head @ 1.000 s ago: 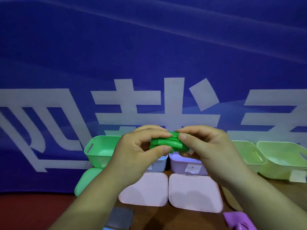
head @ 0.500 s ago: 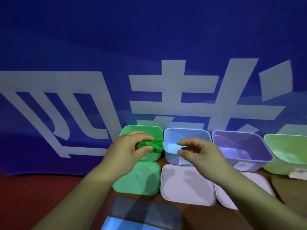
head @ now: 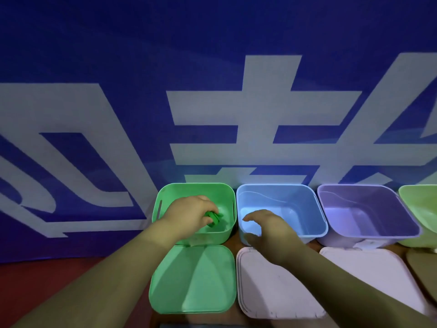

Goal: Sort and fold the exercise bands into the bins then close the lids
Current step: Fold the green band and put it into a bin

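My left hand (head: 189, 215) reaches down inside the green bin (head: 163, 207) and pinches a folded green exercise band (head: 214, 217) low in it. My right hand (head: 269, 229) hovers over the near rim of the light blue bin (head: 316, 216), fingers loosely curled and holding nothing. A purple bin (head: 406, 218) stands right of the blue one, and a pale green bin (head: 421, 204) is cut off at the right edge. All bins stand without lids. The green lid (head: 192, 280) lies flat in front of the green bin.
Two pale pink lids (head: 264, 292) (head: 369, 271) lie flat in front of the blue and purple bins. A tan lid (head: 425, 271) shows at the right edge. A blue banner with white characters (head: 212, 102) hangs right behind the bins. Brown tabletop shows between the lids.
My right hand let go of the folded green band and moved over the blue bin. My left hand carried the band down into the green bin. The view moved closer to the bins.
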